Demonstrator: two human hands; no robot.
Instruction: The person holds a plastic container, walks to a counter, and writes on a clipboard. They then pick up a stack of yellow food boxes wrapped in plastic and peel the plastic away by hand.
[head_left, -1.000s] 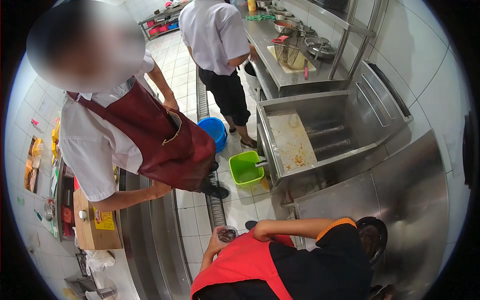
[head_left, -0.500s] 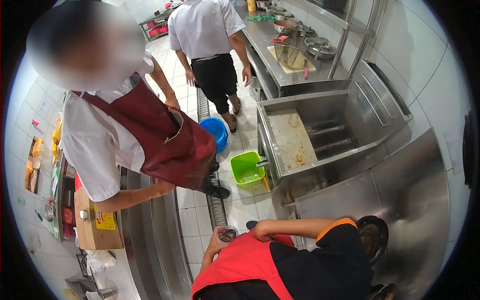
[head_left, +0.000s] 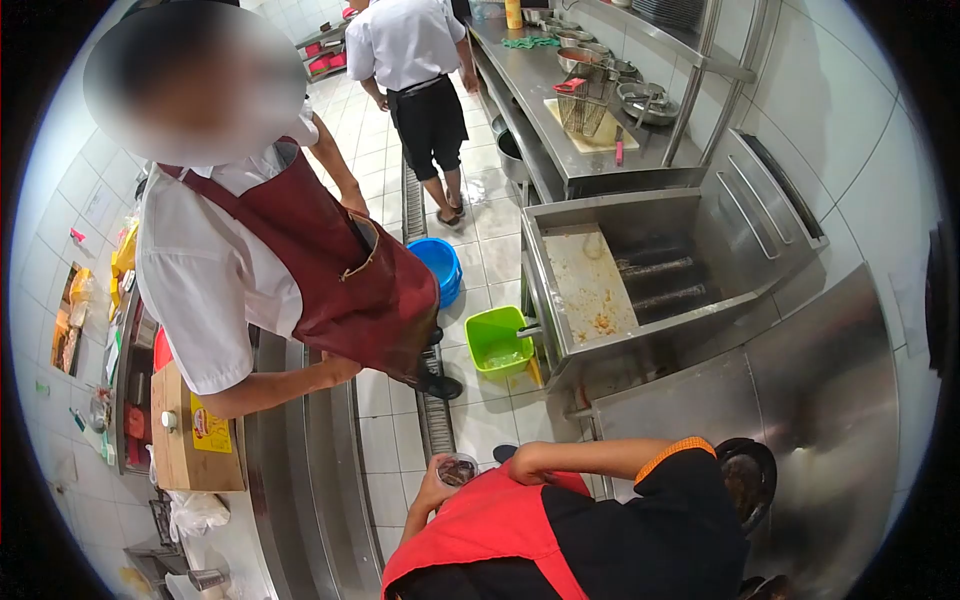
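Observation:
My left hand [head_left: 432, 487] is closed around a clear plastic cup [head_left: 457, 470] with something dark in it, held in front of my red apron [head_left: 480, 535]. My right forearm [head_left: 600, 461] reaches across in front of me from a black sleeve with orange trim. It bends at the apron's upper edge, and the fingers of that hand are hidden. Beyond the cup, a metal drain grate [head_left: 437, 425] runs along the white tiled floor.
A co-worker in a dark red apron [head_left: 345, 260] stands at front left; another person [head_left: 425, 80] is farther back. A bright green bin [head_left: 499, 357] and blue bucket [head_left: 450, 270] stand on the floor. At right are a steel fryer-like basin [head_left: 700, 335] and a counter [head_left: 590, 165] with a wire basket.
The far person has walked farther away, up the aisle. The near co-worker appears slightly farther right as the view shifts. My left hand still holds the cup.

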